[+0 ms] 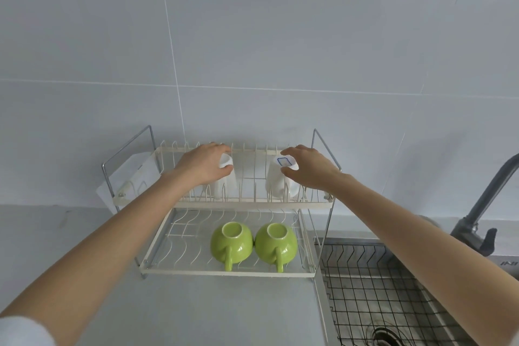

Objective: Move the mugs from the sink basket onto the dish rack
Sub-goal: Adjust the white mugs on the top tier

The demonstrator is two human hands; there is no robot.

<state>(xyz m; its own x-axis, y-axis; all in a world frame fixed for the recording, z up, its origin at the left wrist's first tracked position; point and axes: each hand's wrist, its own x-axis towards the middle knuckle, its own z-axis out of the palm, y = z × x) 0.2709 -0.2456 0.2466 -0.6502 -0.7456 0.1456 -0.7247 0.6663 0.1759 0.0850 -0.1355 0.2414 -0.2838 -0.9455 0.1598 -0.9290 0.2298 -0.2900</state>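
Two-tier dish rack stood against the tiled wall, left of the sink.

- Left hand was cupped over a white mug on the upper tier, fingers curled round its base; mug inverted between the prongs, presumably to drain.
- Right hand gripped a second white mug, also upside down on the upper tier, thumb and fingers closed round its base beside a blue-edged label.
- Two green mugs sat inverted on the lower tier, touching, handles towards the person.
- Sink basket showed no mugs in its visible part.

Judgement: last pair being seated; task nearly finished.
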